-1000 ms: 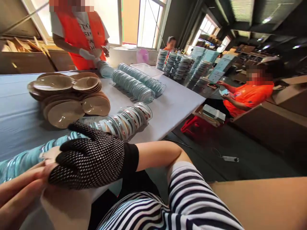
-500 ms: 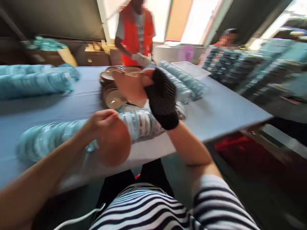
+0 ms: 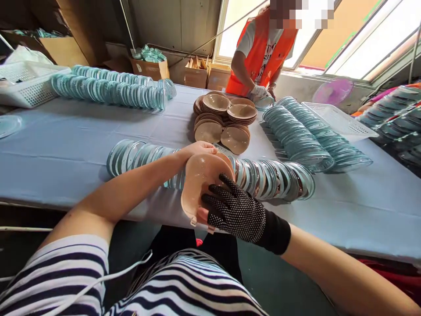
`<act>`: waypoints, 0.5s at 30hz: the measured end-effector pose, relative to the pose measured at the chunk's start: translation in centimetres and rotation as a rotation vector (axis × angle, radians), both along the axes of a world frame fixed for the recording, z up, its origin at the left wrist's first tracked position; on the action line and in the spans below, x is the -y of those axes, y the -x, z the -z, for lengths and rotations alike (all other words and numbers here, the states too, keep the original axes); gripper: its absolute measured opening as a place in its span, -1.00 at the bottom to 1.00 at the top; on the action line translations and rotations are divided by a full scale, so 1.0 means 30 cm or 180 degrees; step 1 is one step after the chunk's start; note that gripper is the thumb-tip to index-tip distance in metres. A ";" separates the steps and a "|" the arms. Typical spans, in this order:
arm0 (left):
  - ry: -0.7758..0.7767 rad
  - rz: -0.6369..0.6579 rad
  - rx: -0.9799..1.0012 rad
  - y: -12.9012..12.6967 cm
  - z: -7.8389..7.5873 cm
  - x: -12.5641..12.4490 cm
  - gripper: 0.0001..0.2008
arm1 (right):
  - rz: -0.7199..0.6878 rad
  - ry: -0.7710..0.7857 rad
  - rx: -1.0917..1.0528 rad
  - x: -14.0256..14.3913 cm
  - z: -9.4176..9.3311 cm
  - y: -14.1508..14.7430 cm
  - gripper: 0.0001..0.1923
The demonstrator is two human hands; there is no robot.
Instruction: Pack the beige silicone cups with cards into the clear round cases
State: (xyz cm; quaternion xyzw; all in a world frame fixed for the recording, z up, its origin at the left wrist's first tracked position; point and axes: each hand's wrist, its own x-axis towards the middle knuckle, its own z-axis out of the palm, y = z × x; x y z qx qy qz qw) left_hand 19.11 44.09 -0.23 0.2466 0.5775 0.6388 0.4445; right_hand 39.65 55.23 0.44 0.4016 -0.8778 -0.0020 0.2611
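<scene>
My left hand (image 3: 201, 149) is bare, its fingers closed on the top edge of a glossy beige bra cup (image 3: 194, 180) with small clasps at its lower end. A second beige edge shows behind this cup. My right hand (image 3: 235, 210) wears a black dotted glove with the thumb tip bare. Its fingers curve over the cup's face, and the thumb lies at the lower side. Beyond the hands lie stacked beige bra cups (image 3: 208, 133). A row of clear plastic cases (image 3: 263, 177) runs behind my hands, some with beige inside.
More clear case rows lie at the far left (image 3: 112, 90) and right (image 3: 302, 136) of the table (image 3: 82, 136). A white basket (image 3: 29, 85) stands left, a white tray (image 3: 342, 120) right. Across the table, a person in an orange vest (image 3: 259, 52) handles a clear case.
The view has swung left. My hands, apart before with a beige cup in each, are now together at one cup, with another edge behind it. The right hand has come down toward me.
</scene>
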 end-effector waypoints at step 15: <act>-0.1558 -0.1576 0.2182 -0.192 -0.064 0.201 -0.45 | 0.0848 0.1263 0.0700 -0.191 -0.279 0.406 -0.49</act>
